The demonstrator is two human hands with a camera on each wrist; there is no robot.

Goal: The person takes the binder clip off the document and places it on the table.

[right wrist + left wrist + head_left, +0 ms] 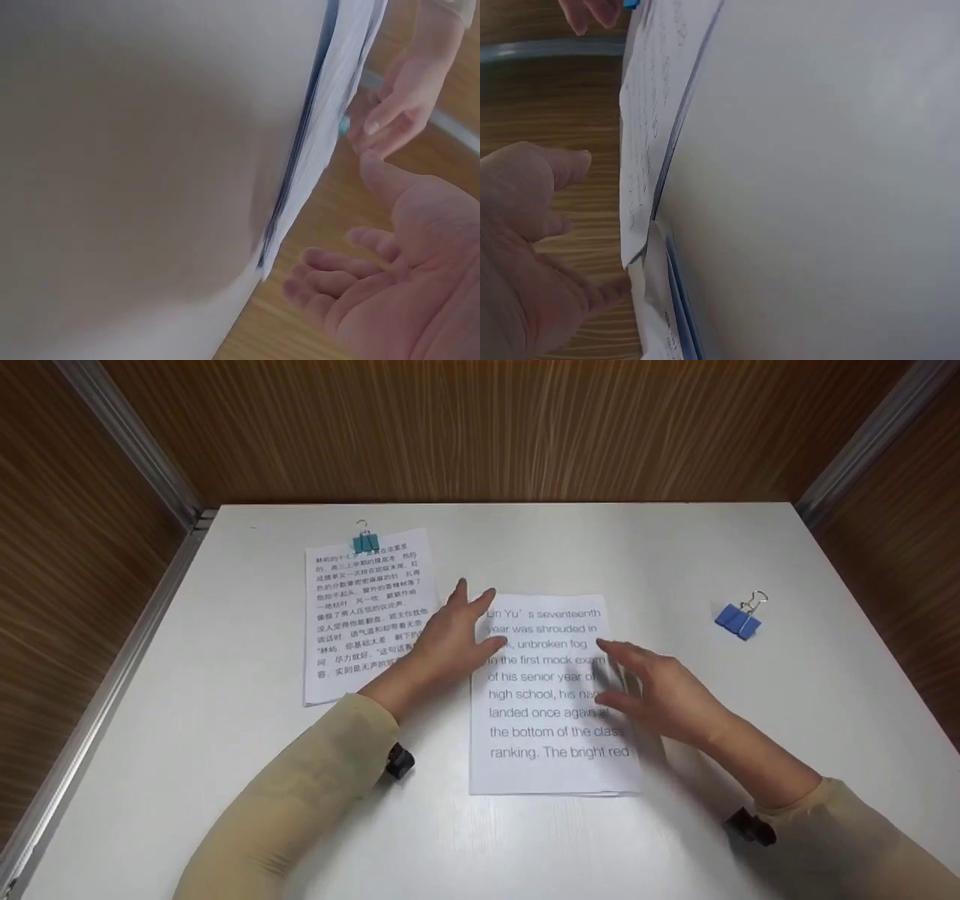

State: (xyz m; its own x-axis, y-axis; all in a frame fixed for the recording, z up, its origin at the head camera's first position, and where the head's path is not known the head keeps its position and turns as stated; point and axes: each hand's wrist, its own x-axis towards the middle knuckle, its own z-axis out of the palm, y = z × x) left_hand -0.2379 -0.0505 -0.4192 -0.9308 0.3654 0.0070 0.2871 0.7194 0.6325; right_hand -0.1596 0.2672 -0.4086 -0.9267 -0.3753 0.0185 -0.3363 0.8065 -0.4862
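A stack of white paper printed in large English text (551, 772) lies in the middle of the table. My left hand (450, 641) is over its upper left edge, fingers spread and holding nothing. At the right edge of the same stack, my right hand (664, 690) hovers with thumb and fingers apart. In the right wrist view, the right palm (420, 277) shows beside the stack's edge (300, 150), nothing gripped. Left of it lies a second stack with Chinese text (360, 622), a teal binder clip (366, 542) on its top edge; my left forearm covers its lower right corner.
A blue binder clip (739, 620) lies alone on the white table (750, 547), to the right of the stacks. Brown wood-grain panels (495, 427) rise at the back and both sides. A black wrist camera (400, 761) hangs under the left sleeve, and another under the right (752, 826).
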